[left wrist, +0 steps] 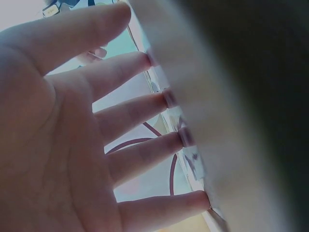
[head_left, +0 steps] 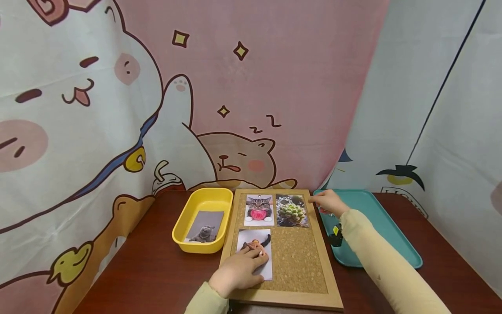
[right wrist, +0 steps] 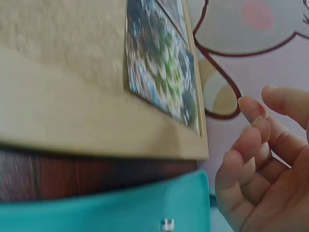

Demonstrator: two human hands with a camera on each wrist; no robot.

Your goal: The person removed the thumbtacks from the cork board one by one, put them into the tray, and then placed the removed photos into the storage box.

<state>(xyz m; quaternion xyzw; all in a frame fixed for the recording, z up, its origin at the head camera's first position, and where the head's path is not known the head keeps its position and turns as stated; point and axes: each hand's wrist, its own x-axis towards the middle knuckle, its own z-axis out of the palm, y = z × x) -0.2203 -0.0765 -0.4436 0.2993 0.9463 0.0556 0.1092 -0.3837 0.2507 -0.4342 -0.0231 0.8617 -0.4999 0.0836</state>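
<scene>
My left hand (head_left: 240,269) lies with spread fingers on a photo of an animal (head_left: 268,271) at the lower left of a framed corkboard (head_left: 300,261). In the left wrist view the straight fingers (left wrist: 130,106) reach the board's surface. My right hand (head_left: 330,202) is at the board's upper right corner, beside a succulent photo (head_left: 292,211). Its fingers are loosely bent, and nothing shows between thumb and forefinger in the right wrist view. A photo of a cat with a pink ball (head_left: 259,210) is at the board's upper left.
Left of the board stands a yellow tub (head_left: 180,237) with a grey cat photo (head_left: 208,219) inside. A teal tray (head_left: 386,233) lies to the right under my right arm, with a small white piece (right wrist: 167,224) in it. A cartoon-printed curtain (head_left: 306,87) hangs behind the table (head_left: 145,266).
</scene>
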